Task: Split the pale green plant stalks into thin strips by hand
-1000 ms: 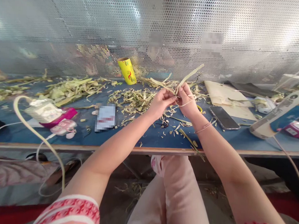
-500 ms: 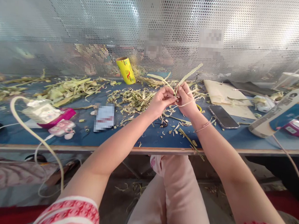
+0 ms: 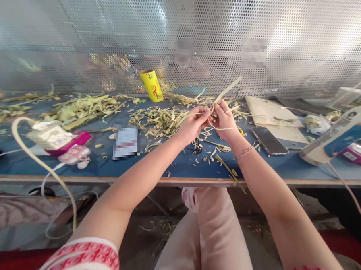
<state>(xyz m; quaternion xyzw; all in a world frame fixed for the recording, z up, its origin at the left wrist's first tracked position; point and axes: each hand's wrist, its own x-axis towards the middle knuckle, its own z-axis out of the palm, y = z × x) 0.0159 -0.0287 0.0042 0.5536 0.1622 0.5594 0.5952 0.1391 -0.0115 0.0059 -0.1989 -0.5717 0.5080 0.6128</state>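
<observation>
- Pale green-yellow leaf strip (image 3: 228,89): it rises toward the upper right from between the two hands, just above centre frame, with thinner strands looping below the fingers.
- Left hand (image 3: 195,123): closed to a pinch, thumb and fingers pressed on a thin strand at the base of the strip; the forearm runs in from the lower left, wrist a little raised above the blue table (image 3: 179,167).
- Right hand (image 3: 225,120): fingers curled shut around the lower part of the strip, knuckles toward the camera, touching the left fingertips; a thin bracelet (image 3: 245,153) sits on the wrist, and the forearm comes in from the lower right.
- The exact crossing of strands inside the fingers is hidden, so I cannot tell which one lies over which.
- Risk, as I judge it: the strip looks dry and narrow, so a hard pull from either pinch could split it along its length or snap the thin strand.
- Another risk: both grips sit very close together, so a slip of one thumb could let the loop spring open.
- Also: the hands are held above a heap of leaf scraps (image 3: 160,120), so a dropped piece could be lost among them.
- Nearby: a phone (image 3: 267,140) lies just right of the right wrist, a yellow roll (image 3: 152,85) stands near the perforated metal screen (image 3: 83,33) at the back, and a white cable (image 3: 37,155) loops at lower left.
</observation>
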